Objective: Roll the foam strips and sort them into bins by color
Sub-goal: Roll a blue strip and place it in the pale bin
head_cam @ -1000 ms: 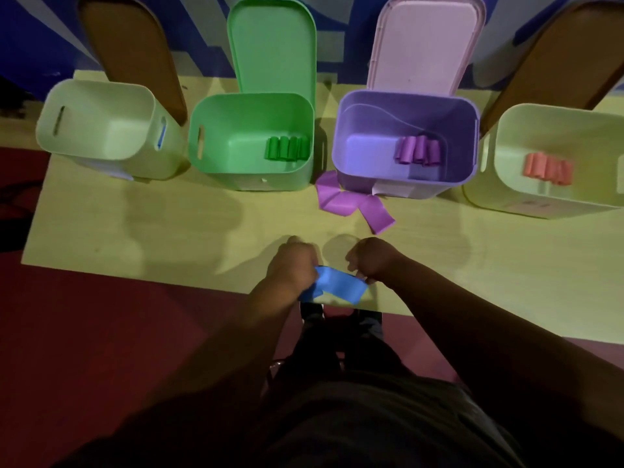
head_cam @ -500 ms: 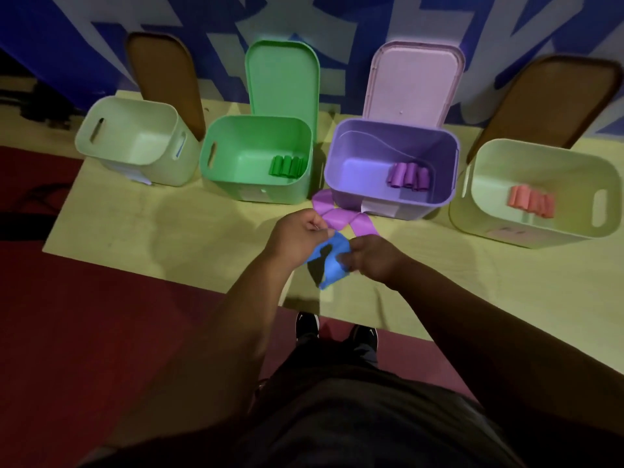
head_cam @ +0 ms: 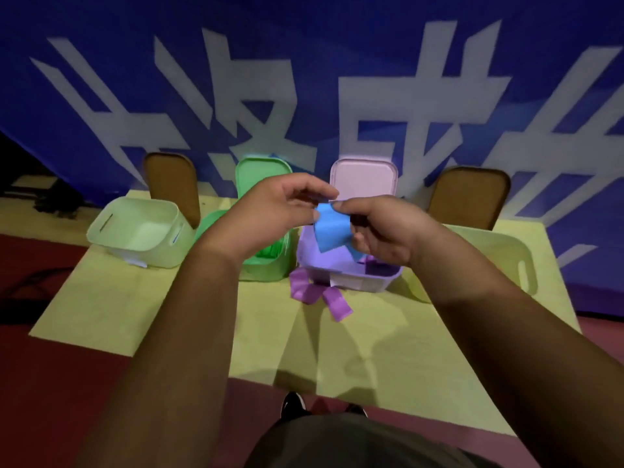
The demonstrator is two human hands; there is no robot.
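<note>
Head camera view, looking down past two bare forearms: a person is holding a short blue foam strip up in the air with both hands, in front of an open purple plastic bin. The left hand is pinching the strip's upper left edge between thumb and curled fingers. The right hand is pinching the upper right edge, its other fingers curling around the strip's right side. The strip is hanging bent, its lower end pointing down toward the bin.

Loose purple foam strips are lying tangled on the yellow-green table, touching the purple bin's front. A green plastic bin is sitting just left of it, partly hidden by the left wrist. A pale green bin is standing farther left, and another pale bin is standing at the right. A blue banner with large white characters is filling the background.
</note>
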